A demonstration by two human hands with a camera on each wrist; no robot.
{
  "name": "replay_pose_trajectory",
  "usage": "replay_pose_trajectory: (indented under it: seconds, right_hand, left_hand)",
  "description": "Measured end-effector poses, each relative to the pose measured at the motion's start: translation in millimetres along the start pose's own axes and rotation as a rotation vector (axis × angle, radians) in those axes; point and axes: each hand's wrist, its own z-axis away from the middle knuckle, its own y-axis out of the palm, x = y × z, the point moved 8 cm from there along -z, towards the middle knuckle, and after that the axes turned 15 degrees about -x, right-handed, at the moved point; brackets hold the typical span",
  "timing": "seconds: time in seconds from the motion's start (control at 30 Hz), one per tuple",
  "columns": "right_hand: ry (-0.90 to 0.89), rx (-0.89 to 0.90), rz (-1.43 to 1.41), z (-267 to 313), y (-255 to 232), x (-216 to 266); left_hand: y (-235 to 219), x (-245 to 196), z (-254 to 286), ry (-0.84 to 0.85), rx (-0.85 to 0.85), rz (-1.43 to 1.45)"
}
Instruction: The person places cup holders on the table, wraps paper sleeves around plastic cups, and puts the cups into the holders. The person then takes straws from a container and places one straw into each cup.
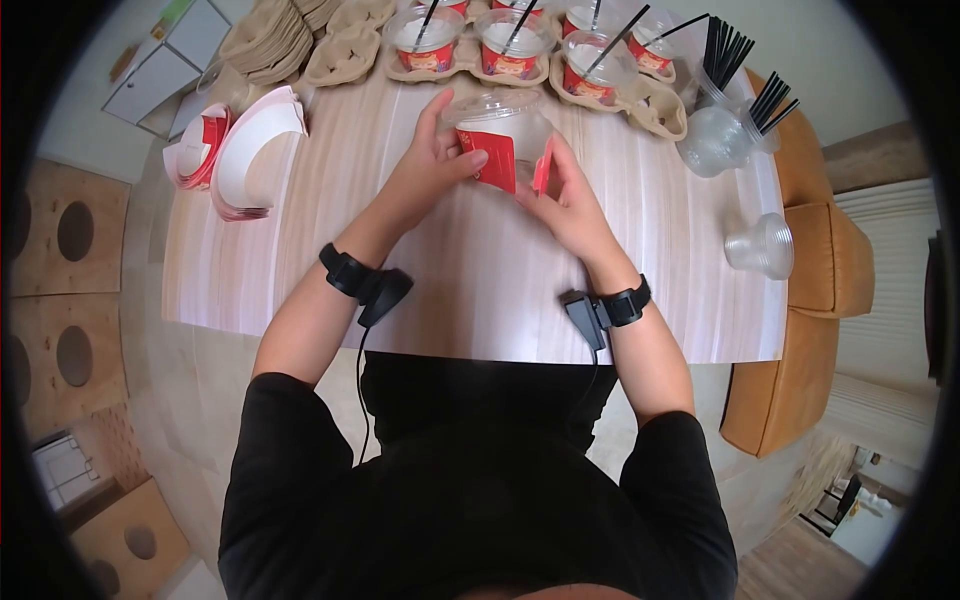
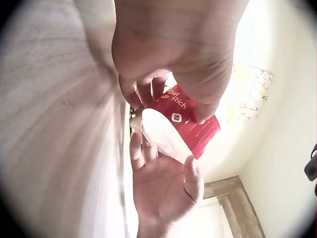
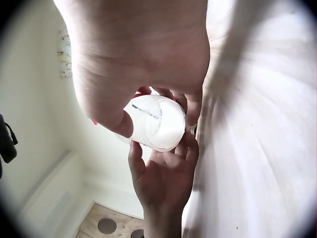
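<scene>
Between both hands, above the table, is a clear plastic cup [image 3: 163, 124] with a clear lid [image 1: 500, 104]. A red paper cup sleeve [image 1: 488, 160], printed "Get Rich" in the left wrist view, wraps partly around it. My left hand [image 1: 432, 165] grips the cup from the left, its thumb pressing the sleeve's red face. On the other side my right hand [image 1: 568, 205] holds the sleeve's other end, which stands out as a red flap [image 1: 543, 166] beside the cup. The cup's bottom faces the right wrist camera. Its far side is hidden in the head view.
Lidded cups [image 1: 425, 45] with red sleeves and black straws stand in pulp carriers [image 1: 655, 108] at the back. Stacked carriers [image 1: 265, 45] and paper sleeves [image 1: 250, 160] lie at left. Black straws [image 1: 728, 55], clear lids [image 1: 715, 140] and clear cups [image 1: 760, 246] are at right.
</scene>
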Motion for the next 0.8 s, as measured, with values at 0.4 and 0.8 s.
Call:
replay_pose_trajectory:
  seconds: [0.4, 0.8]
  right_hand:
    - [0.188, 0.033, -0.185, -4.3, -5.2, -6.2]
    - [0.144, -0.177, -0.098, -9.6, -11.8, -13.1]
  left_hand:
    - [0.8, 1.1, 3.1, 0.043, -0.034, -0.01]
    - [-4.4, 18.1, -3.0, -0.062, -0.106, -0.012]
